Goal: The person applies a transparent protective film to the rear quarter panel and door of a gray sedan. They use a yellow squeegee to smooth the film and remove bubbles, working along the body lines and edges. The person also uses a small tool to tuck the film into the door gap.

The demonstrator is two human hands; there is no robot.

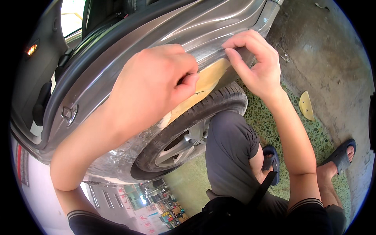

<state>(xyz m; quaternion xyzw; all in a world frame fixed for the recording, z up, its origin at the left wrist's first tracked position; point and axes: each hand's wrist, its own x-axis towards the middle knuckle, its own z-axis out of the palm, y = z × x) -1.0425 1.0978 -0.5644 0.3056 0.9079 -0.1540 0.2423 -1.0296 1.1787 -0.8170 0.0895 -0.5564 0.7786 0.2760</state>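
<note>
My left hand [160, 76] is closed, fingers curled in and thumb against them, above the rear wheel arch of a grey-brown car. Whatever it may hold is hidden. To its right, my right hand [256, 64] brings thumb and forefinger close together in a pinch by the lower body edge; nothing I can name shows between the tips. Beneath and between both hands lies a smooth yellowish filler patch [209, 78] on the arch, with a small dark mark near its lower edge. Bare, scuffed metal [117, 158] surrounds the arch toward the left.
Just below the patch sits the tyre [188, 117] with its silver alloy wheel [178, 150]. The car's door opening [84, 62] is at upper left. A yellow half-disc with holes [306, 105] lies on the speckled green floor. My bent knee [229, 137] is close to the wheel.
</note>
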